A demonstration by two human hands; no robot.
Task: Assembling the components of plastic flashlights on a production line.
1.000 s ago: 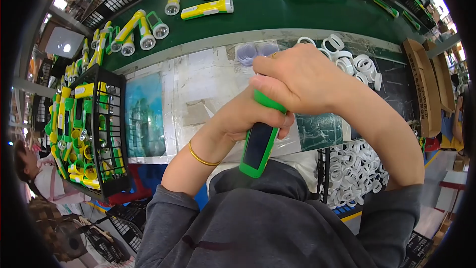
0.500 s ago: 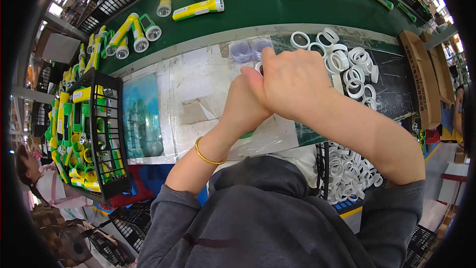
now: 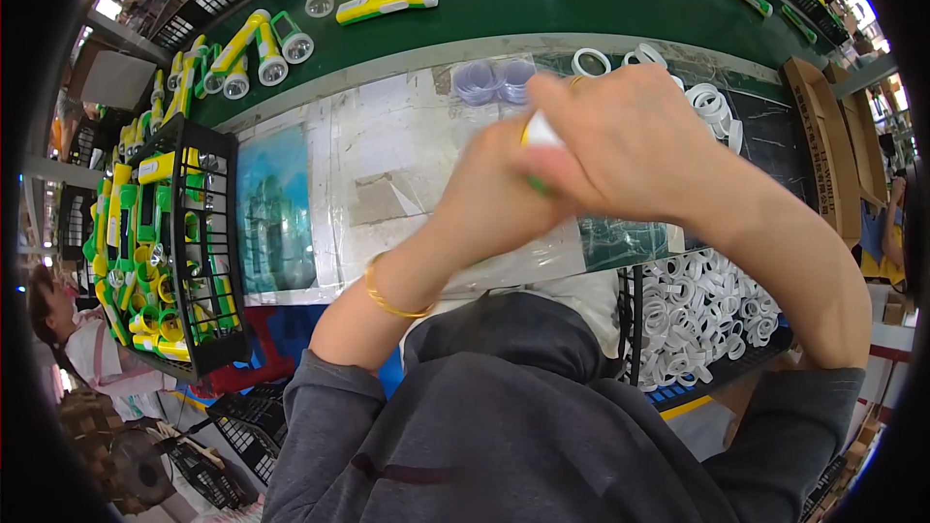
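Between my hands is a flashlight (image 3: pixel 540 132), mostly hidden, with bits of white, yellow and green showing. My left hand (image 3: pixel 492 186) is wrapped round it from the left, slightly smeared by motion. Over its white end closes my right hand (image 3: pixel 635 140), the thumb lying along the near side. Clear round lenses (image 3: pixel 492 81) lie in two overlapping groups just beyond my hands. To the right, loose white rings (image 3: pixel 712 108) are spread on the table, some covered by my right hand.
Along the far side runs a green belt (image 3: pixel 581 5) carrying yellow-green flashlights (image 3: pixel 389 2). A black basket (image 3: pixel 205 353) full of flashlights stands at the left. White rings (image 3: pixel 693 315) fill a basket below the table's right edge. Cardboard trays (image 3: pixel 812 140) stand far right. A person (image 3: pixel 92 344) is at lower left.
Both hands have shifted to the right, and the right hand has turned on the flashlight. Its white end and some yellow and green now show between them.
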